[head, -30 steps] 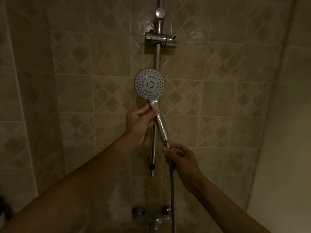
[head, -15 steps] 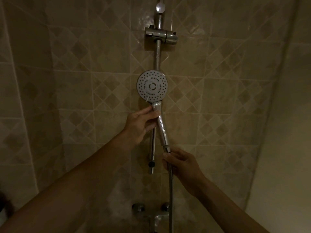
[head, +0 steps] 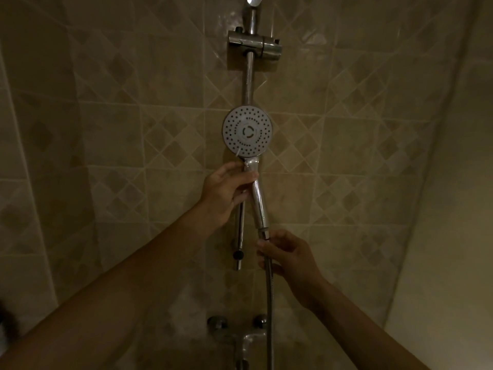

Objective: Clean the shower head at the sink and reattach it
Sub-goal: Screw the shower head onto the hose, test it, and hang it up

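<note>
Room: dim shower enclosure; tiled wall (head: 106,129) in beige with diamond-pattern tiles, plainer pale wall at right. No sink or table in view.
Rail: chrome slide rail (head: 248,81) ran vertically up the wall, with the holder bracket (head: 254,46) near its top, empty, well above the head.
Mixer: tap body (head: 240,335) at lower centre, partly in shadow.
Hose: metal hose (head: 269,303) hung straight down from the handle's lower end.
Shower head: hand-held shower head (head: 247,131) was in front of the rail, face toward the camera, handle slanting down to the right.
Left hand: left hand (head: 226,193) had its fingers closed on the upper handle just below the disc.
Right hand: right hand (head: 289,256) pinched the hose at the handle joint.
Step (judged): work at the hose coupling; whether unscrewing or tightening could not be told.
Next move (judged): steady the handle, turn the nut squarely, avoid cross-threading; wet chrome likely slippery.
</note>
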Tool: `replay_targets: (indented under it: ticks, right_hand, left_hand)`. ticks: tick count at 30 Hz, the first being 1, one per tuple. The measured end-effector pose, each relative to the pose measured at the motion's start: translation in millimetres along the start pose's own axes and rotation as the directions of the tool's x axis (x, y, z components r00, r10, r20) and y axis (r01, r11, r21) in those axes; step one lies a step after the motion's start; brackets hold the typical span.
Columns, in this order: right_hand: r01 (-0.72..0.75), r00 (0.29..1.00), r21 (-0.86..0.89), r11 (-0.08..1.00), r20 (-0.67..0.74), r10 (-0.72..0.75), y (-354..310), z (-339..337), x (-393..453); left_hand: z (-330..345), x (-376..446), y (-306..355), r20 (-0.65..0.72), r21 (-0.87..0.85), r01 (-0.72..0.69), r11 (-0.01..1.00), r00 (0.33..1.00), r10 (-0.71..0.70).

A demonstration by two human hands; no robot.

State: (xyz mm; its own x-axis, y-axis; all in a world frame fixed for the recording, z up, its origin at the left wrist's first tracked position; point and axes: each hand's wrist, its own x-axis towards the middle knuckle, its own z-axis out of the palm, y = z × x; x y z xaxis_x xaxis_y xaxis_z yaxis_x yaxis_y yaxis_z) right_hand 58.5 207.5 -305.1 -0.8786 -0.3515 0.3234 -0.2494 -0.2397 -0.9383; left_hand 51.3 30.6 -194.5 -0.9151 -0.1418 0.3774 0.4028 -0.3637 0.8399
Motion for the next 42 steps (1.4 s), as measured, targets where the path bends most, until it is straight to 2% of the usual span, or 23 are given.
replay_targets:
  ticks: [8,14,19,22,25,31,33,36,38,42]
  right_hand:
    - [-0.082,0.992,0.033,0.996,0.098,0.078,6,-4,2]
    - [0.032,0.999,-0.044,0.999,-0.031,-0.033,10,-1,8]
    - [-0.088,0.994,0.033,0.996,0.071,0.085,11,-4,13]
    - [0.018,0.999,-0.058,0.998,0.049,-0.015,9,0,17]
    - [0.106,0.993,-0.113,0.988,-0.037,-0.111,13,1,21]
    - [0.052,0.994,-0.101,0.994,0.103,-0.042,16,-5,24]
    - [0.104,0.993,-0.158,0.982,0.062,-0.096,15,-2,23]
    - [0.137,0.988,-0.146,0.980,-0.048,-0.145,19,-3,25]
    - [0.111,0.994,-0.121,0.986,0.016,-0.110,20,-7,26]
    - [-0.038,0.991,-0.045,0.998,0.126,0.043,21,-10,27]
  left_hand:
    - [1,6,-6,-0.015,0.027,0.013,1.000,1.000,-0.013]
    - [0,7,-9,-0.012,0.034,-0.005,0.999,1.000,0.006]
    - [1,9,-9,-0.050,0.067,-0.015,0.998,0.999,0.019]
    - [0,10,-9,-0.057,0.078,-0.018,0.997,0.998,0.023]
    - [-1,12,-11,-0.053,0.078,-0.019,0.997,0.998,0.023]
    - [-4,15,-10,-0.034,0.070,-0.035,0.997,0.999,0.037]
    - [-5,15,-10,-0.036,0.073,-0.037,0.997,0.999,0.040]
    - [-7,14,-9,-0.036,0.080,-0.035,0.996,0.999,0.038]
    - [-7,14,-10,-0.035,0.089,-0.035,0.995,0.999,0.039]
    - [-8,17,-10,-0.034,0.080,-0.037,0.996,0.999,0.040]
